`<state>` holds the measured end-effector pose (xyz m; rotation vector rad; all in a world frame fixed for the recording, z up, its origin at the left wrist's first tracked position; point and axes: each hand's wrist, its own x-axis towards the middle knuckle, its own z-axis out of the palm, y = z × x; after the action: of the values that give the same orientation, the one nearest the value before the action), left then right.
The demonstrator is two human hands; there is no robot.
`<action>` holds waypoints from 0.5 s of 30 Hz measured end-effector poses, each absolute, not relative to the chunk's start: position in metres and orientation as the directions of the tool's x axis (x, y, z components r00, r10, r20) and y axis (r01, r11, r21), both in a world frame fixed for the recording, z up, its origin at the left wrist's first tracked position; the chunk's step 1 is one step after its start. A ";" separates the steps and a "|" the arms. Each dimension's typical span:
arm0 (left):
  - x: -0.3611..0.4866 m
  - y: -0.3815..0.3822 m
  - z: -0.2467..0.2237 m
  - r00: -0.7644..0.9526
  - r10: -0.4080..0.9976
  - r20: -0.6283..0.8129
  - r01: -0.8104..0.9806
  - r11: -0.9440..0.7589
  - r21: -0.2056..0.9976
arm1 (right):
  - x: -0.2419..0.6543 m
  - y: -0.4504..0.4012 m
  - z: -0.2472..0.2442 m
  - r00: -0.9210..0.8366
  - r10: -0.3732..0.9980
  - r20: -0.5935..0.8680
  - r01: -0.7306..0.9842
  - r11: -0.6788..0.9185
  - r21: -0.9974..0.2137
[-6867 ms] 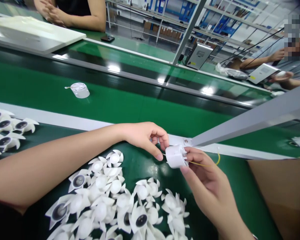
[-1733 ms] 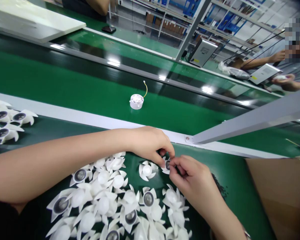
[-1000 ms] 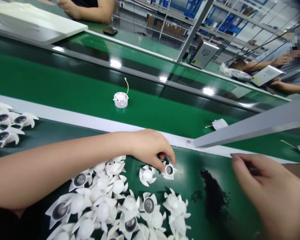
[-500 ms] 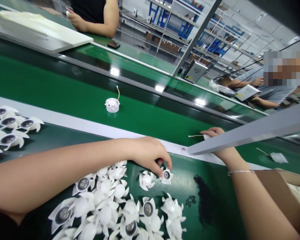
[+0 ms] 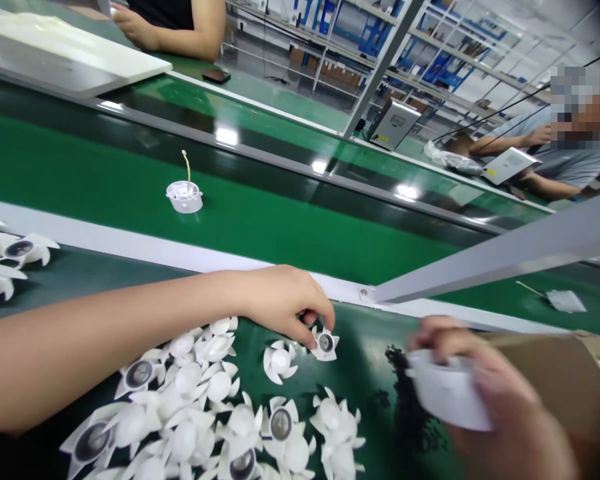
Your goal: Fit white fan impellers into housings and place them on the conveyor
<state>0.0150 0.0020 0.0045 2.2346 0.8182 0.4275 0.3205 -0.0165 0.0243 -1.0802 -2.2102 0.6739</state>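
My left hand point(image 5: 285, 303) rests its fingertips around the hub of a small white plastic fan impeller point(image 5: 325, 343), pinching it on the dark green mat point(image 5: 380, 333). Beside it lies a second impeller point(image 5: 279, 361), and a heap of similar impellers point(image 5: 190, 400) spreads below my left forearm. My right hand point(image 5: 500, 407), blurred at the lower right, grips a white plastic cylindrical housing point(image 5: 447, 391). Another white housing point(image 5: 184, 197) with a yellow wire standing up from it sits on the green conveyor belt point(image 5: 300, 233).
A grey metal bar point(image 5: 500, 257) crosses above the mat at right. Black granules point(image 5: 405, 413) lie scattered on the mat. A cardboard box point(image 5: 540, 360) stands at the right edge. Seated co-workers point(image 5: 530, 140) point(image 5: 175, 27) work across the line, beyond a white board point(image 5: 65, 53).
The housing on the belt has drifted left. My right hand has come back from the far right side, now holding a white housing low at right. My left hand stays on the impeller.
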 end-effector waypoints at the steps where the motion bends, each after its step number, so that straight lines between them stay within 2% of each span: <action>1: 0.014 0.002 0.006 0.744 0.666 0.054 0.432 -0.541 0.722 | 0.308 -0.017 0.020 -0.504 0.827 0.250 0.442 0.496 -0.747; 3: 0.013 0.003 0.007 0.734 0.677 0.043 0.423 -0.506 0.751 | 0.288 -0.018 0.013 -0.538 0.817 0.206 0.331 0.430 -0.840; 6: 0.010 0.006 0.008 0.708 0.706 0.034 0.367 -0.408 0.836 | 0.275 -0.023 0.008 -0.577 0.788 0.215 0.328 0.465 -0.822; 8: 0.010 0.008 0.007 0.676 0.736 0.027 0.327 -0.332 0.885 | 0.272 -0.026 0.006 -0.590 0.761 0.268 0.338 0.535 -0.774; 11: 0.012 0.008 0.006 0.651 0.759 -0.011 0.297 -0.241 0.924 | 0.269 -0.028 0.004 -0.659 0.660 0.361 0.355 0.696 -0.624; 13: 0.015 0.006 0.007 0.645 0.762 -0.049 0.307 -0.199 0.931 | 0.266 -0.027 0.002 -0.707 0.606 0.364 0.375 0.759 -0.533; 15: 0.018 0.004 0.008 0.614 0.782 -0.107 0.353 -0.151 0.923 | 0.263 -0.027 0.000 -0.722 0.604 0.337 0.392 0.759 -0.520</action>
<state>0.0180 0.0039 0.0083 1.7490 0.9298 0.4907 0.2627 -0.0266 0.0000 -0.7500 -2.4593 0.5750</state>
